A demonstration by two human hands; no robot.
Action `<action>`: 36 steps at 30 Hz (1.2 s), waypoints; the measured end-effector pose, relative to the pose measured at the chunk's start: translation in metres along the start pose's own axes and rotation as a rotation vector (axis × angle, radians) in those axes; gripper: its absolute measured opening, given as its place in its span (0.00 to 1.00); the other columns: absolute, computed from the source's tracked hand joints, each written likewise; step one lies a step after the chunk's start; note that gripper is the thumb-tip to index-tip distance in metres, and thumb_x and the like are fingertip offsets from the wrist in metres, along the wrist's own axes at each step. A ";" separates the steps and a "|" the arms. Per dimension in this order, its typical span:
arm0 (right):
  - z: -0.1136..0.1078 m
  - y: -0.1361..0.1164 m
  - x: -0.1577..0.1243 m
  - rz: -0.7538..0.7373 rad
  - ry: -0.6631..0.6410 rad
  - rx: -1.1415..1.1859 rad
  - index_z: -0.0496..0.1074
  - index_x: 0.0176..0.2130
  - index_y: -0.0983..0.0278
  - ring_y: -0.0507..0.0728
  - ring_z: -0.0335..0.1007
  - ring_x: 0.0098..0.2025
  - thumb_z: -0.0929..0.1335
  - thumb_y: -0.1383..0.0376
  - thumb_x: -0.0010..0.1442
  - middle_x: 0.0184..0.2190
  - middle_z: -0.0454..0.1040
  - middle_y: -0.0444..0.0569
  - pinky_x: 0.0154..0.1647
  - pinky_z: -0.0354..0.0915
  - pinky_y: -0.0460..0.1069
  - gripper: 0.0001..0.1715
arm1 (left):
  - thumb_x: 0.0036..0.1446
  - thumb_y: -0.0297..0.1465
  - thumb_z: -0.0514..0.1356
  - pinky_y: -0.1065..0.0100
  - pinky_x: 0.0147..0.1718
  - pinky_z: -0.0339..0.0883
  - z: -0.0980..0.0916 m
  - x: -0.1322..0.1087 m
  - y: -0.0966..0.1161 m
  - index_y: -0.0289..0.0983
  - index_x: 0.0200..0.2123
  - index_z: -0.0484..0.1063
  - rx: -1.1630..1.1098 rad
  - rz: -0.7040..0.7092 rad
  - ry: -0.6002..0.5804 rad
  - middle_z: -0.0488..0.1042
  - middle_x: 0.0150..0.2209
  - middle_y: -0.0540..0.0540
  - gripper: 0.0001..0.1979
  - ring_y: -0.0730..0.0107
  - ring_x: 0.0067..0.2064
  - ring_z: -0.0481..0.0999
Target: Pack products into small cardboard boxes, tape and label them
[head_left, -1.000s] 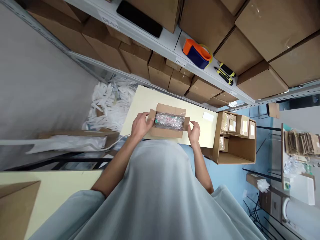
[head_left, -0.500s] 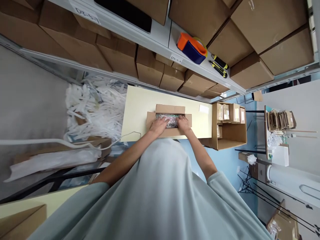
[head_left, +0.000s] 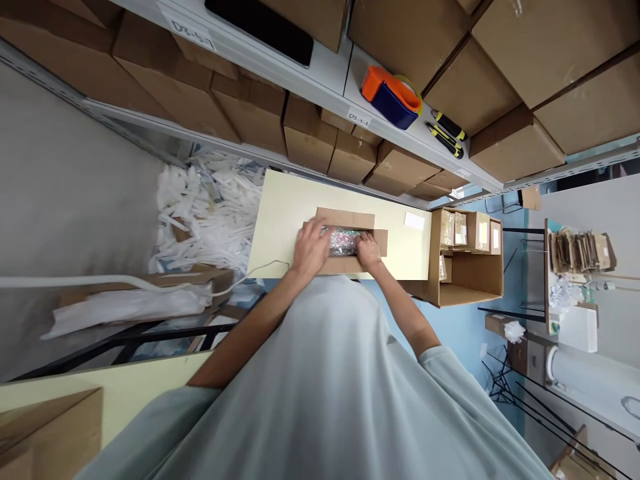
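An open cardboard box (head_left: 345,217) stands on the pale yellow table, its flaps folded outward. Inside lies a shiny bundle in clear bubble wrap (head_left: 343,241); what it covers cannot be made out. My left hand (head_left: 311,248) is over the box's left flap, fingers stretched out and slightly apart, holding nothing. At the right end of the box, my right hand (head_left: 369,249) has its fingers curled down against the wrapped bundle, next to the right flap (head_left: 381,243).
A larger carton (head_left: 470,297) with small boxes stands at the table's right end. Above, a shelf holds cartons, an orange and blue tape dispenser (head_left: 391,98) and utility knives (head_left: 447,137). White paper scraps (head_left: 200,207) pile up left of the table. A white cable (head_left: 250,272) crosses its left edge.
My left hand has lifted off the wrapped bundle and moved left onto the left flap. My right hand stays at the right end, its fingers more curled. The view has shifted slightly.
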State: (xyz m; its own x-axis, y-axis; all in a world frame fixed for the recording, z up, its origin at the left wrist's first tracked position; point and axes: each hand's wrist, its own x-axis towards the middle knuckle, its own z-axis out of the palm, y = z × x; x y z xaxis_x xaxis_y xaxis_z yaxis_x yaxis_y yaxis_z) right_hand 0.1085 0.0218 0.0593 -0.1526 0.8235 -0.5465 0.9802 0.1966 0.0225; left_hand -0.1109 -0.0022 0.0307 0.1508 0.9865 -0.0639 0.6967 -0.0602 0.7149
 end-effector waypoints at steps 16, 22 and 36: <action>0.011 0.065 -0.044 0.105 0.489 0.498 0.68 0.78 0.69 0.73 0.65 0.77 0.63 0.62 0.82 0.77 0.67 0.72 0.79 0.65 0.69 0.32 | 0.71 0.35 0.61 0.41 0.76 0.70 0.025 -0.019 0.002 0.40 0.61 0.84 -0.100 -0.065 -0.151 0.82 0.64 0.35 0.21 0.41 0.69 0.76; 0.029 0.071 -0.053 0.059 0.360 0.922 0.67 0.76 0.65 0.63 0.86 0.52 0.64 0.56 0.82 0.60 0.85 0.61 0.59 0.82 0.59 0.32 | 0.74 0.40 0.60 0.40 0.80 0.64 0.017 -0.041 -0.003 0.40 0.67 0.82 -0.043 0.031 -0.202 0.77 0.71 0.33 0.25 0.41 0.76 0.71; 0.031 0.079 -0.008 -0.196 0.142 0.917 0.82 0.57 0.62 0.61 0.87 0.52 0.66 0.61 0.79 0.55 0.89 0.54 0.59 0.79 0.54 0.17 | 0.72 0.41 0.63 0.41 0.78 0.66 0.001 -0.054 -0.003 0.43 0.69 0.80 -0.049 -0.028 -0.245 0.80 0.68 0.37 0.25 0.42 0.74 0.74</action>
State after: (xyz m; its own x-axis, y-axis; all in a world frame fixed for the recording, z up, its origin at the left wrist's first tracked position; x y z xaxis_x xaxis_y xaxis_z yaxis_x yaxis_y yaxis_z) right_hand 0.1912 0.0147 0.0395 -0.2799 0.8889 -0.3626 0.6431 -0.1068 -0.7583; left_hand -0.1205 -0.0554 0.0310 0.3018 0.9208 -0.2470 0.6689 -0.0199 0.7431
